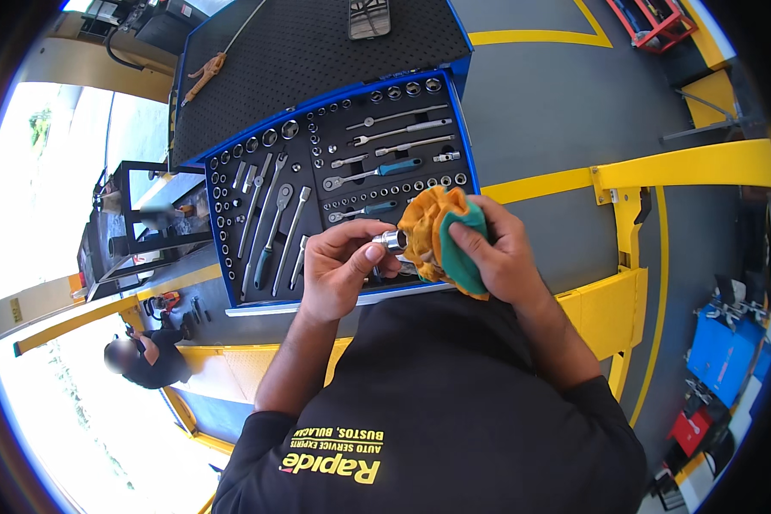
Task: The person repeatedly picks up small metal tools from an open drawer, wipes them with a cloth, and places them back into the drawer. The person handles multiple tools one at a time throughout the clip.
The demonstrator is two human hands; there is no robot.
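Between the thumb and fingers of my left hand (344, 264) is a shiny chrome socket (391, 241). A bunched orange and green cloth (441, 237) fills my right hand (501, 248), its folds close against the socket's right end. Both hands are over the near edge of an open blue drawer (338, 295). Inside it a black foam tray (304, 167) holds rows of sockets, ratchets with teal grips and long bars. My forearms and the cloth hide part of the drawer's near right side.
Behind the drawer, the cabinet's black perforated top (291, 64) carries a phone (369, 19) and a thin rod with a tan handle (206, 79). Yellow lift arms (685, 163) extend at right. Another person (150, 355) is low at the left. A blue machine (724, 353) stands far right.
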